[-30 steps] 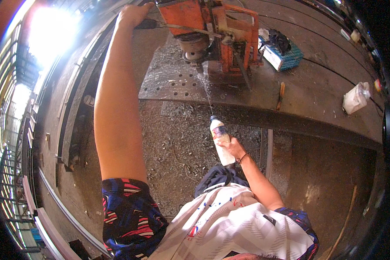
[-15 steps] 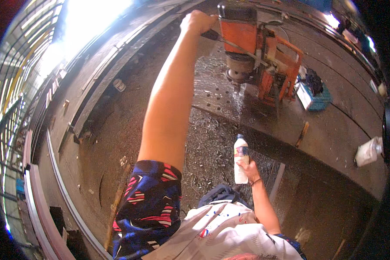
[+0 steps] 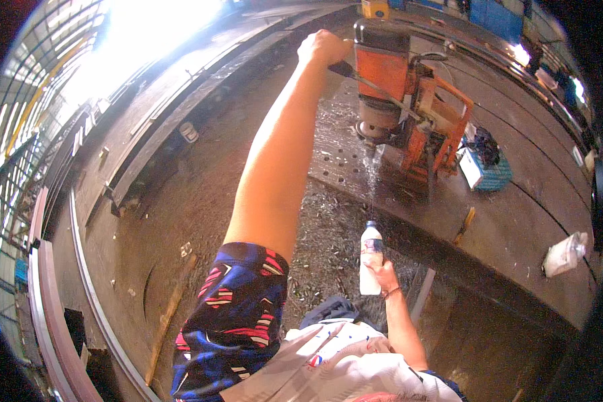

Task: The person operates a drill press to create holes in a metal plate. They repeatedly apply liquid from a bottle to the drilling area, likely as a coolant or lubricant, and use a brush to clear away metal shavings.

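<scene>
An orange magnetic drill (image 3: 383, 63) with a black top stands on a wet steel plate (image 3: 325, 151) that has several round holes. My left arm is stretched far forward. My left hand (image 3: 325, 48) is closed at the drill's left side, on its feed handle; the grip under the fingers is mostly hidden. A black-ended lever (image 3: 342, 69) of that handle shows below the wrist. In my right hand (image 3: 382, 273) is a plastic squeeze bottle (image 3: 370, 248) of whitish liquid, upright, cap toward the drill. A thin jet of liquid (image 3: 372, 191) runs between the cap and the drill's cutter.
Metal chips (image 3: 325, 248) cover the ground before the plate. To the drill's right sit a blue-and-white box (image 3: 486, 169) with dark cloth on it and a whitish jug (image 3: 564, 254). A white cup (image 3: 189, 132) stands left; long steel beams (image 3: 80, 248) run along the left side.
A jet of liquid now shows between bottle and cutter. The view has shifted a little, so the drill and left hand appear slightly lower and to the right. Both hands keep their grips.
</scene>
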Available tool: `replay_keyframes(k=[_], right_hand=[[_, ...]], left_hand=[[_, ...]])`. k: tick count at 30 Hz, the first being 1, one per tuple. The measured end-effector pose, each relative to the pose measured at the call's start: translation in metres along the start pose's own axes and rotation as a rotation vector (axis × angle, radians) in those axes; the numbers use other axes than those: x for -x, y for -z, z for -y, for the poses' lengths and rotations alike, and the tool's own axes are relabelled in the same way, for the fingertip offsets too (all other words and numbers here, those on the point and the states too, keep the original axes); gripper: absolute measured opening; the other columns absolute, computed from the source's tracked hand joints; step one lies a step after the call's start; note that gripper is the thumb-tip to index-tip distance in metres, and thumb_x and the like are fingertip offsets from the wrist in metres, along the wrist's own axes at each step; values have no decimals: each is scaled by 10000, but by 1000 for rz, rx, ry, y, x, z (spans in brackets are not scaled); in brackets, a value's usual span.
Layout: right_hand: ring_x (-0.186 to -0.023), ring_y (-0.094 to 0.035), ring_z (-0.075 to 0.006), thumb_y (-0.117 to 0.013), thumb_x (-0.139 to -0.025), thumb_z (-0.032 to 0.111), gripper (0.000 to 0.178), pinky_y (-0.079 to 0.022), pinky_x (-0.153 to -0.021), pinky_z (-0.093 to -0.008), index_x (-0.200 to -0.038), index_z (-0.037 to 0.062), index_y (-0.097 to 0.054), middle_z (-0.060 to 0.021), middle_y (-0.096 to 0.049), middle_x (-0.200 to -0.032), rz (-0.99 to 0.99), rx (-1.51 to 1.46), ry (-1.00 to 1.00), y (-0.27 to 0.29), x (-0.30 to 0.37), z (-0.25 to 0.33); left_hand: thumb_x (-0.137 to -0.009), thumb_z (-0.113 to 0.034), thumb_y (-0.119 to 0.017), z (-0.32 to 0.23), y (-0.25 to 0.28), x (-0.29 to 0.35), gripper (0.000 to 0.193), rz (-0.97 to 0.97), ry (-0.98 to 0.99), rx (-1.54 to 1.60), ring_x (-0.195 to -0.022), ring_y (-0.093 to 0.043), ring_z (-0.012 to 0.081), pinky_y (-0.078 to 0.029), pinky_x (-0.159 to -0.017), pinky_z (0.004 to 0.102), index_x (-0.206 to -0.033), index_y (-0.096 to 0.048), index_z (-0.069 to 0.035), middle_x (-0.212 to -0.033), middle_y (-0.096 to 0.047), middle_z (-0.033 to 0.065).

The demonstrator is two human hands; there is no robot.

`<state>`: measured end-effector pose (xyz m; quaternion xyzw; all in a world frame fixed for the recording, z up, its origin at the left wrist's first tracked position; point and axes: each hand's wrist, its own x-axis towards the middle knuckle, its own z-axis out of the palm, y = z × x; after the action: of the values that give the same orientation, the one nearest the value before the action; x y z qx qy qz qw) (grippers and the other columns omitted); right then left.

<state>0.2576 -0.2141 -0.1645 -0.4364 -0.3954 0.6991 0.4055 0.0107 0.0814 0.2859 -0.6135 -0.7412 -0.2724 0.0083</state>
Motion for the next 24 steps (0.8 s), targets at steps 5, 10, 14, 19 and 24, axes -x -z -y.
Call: replay_keyframes(k=[5, 10, 14, 19, 24], right_hand=[[-654, -654, -189, -723, -803, 146, 307, -551, -578, -321, -1050, -2, -616, -80, -662, -857, 1, -3, 4, -1, -3, -8], [-720, -667, -159, -728, -785, 167, 248, -551, -617, -304, -988, 30, -697, -58, -682, -862, -8, 272, 213, 14, -5, -18], [-705, -663, -150, -733, -778, 175, 252, -550, -626, -305, -978, 24, -699, -58, -685, -841, -33, -21, -68, -6, 6, 11], [-774, -658, -132, -720, -795, 154, 223, -545, -700, -288, -984, 36, -723, -37, -697, -898, 4, 128, -19, -6, 8, 15], [-806, -667, -165, -758, -786, 174, 284, -548, -723, -318, -1023, 30, -694, -88, -700, -925, 6, 107, 37, 4, 1, 3]], left_hand=[[-763, -622, -629, 18, -15, -28, 699, 13, -67, -63, -1121, -614, 330, -502, -928, 413, -1123, -672, -24, -1199, -636, 195], [-780, -655, -590, 9, -15, -29, 722, 70, -71, -73, -1129, -606, 333, -488, -941, 419, -1100, -681, -15, -1194, -635, 204], [-793, -683, -539, 21, -11, -37, 719, 150, -92, -107, -1132, -603, 337, -472, -961, 414, -1084, -702, -45, -1200, -634, 196], [-787, -693, -533, 41, -22, -55, 729, 97, -123, -121, -1140, -599, 329, -470, -963, 415, -1107, -696, -58, -1208, -629, 195], [-798, -686, -526, 31, -29, -56, 726, 116, -130, -135, -1158, -587, 328, -468, -964, 419, -1118, -690, -56, -1226, -620, 194]])
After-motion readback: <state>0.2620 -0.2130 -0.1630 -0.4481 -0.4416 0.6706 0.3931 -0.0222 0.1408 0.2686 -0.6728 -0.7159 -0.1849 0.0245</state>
